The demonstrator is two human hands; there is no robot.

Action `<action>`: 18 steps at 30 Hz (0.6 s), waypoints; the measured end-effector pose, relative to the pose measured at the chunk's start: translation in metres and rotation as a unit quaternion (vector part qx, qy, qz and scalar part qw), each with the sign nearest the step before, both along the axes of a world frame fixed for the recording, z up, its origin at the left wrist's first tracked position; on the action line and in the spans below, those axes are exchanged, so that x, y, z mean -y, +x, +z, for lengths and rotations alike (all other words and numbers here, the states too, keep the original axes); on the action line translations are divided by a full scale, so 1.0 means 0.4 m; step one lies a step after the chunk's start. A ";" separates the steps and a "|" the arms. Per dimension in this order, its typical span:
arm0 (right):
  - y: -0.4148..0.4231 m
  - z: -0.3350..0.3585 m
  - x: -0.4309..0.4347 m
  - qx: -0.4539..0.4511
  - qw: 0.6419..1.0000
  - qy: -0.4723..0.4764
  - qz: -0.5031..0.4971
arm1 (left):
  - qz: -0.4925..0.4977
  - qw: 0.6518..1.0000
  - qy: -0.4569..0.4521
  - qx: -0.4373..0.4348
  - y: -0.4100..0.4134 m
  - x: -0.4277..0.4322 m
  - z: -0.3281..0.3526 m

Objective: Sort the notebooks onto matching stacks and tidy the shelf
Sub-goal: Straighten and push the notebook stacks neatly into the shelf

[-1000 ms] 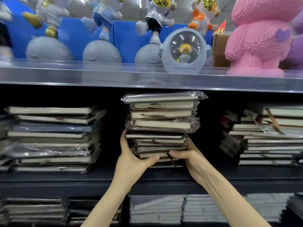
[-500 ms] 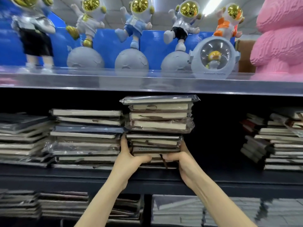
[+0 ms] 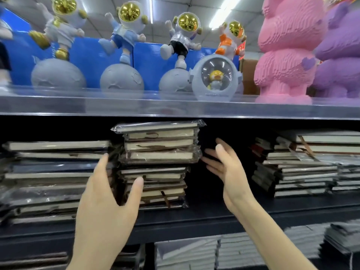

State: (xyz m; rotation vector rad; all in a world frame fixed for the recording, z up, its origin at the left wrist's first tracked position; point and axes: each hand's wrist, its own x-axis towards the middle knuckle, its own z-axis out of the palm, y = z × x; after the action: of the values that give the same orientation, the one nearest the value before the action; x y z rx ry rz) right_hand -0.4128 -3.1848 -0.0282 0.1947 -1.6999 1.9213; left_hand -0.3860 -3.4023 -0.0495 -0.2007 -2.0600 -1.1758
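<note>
On the middle shelf point(image 3: 194, 217) the centre stack of notebooks point(image 3: 157, 164) stood leaning unevenly between both hands, left hand point(image 3: 105, 203) and right hand point(image 3: 229, 168) spread, empty, apparently flanking it to square it.

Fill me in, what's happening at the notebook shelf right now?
A person is tidying stacked notebooks on the dark middle shelf. Both hands are open around the middle stack: the left hand is at its left side, the right hand is apart from its right side, gripping nothing. The middle stack stands close against the left stack; another stack sits further right.
</note>
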 end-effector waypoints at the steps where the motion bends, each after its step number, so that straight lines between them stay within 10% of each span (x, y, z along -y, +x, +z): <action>1: 0.006 0.029 0.004 -0.010 1.000 -0.001 -0.009 | -0.001 0.998 -0.001 -0.057 -0.003 0.003 0.018; 18: 0.027 0.138 0.077 -0.031 0.997 0.059 -0.026 | -0.224 0.960 0.074 -0.148 -0.067 -0.004 0.103</action>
State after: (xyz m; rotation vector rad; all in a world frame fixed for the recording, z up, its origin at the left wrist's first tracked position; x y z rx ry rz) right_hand -0.4019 -3.2158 0.0271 0.2493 -1.7619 1.7604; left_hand -0.4126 -3.4007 -0.0081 -0.7562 -1.7001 -1.4606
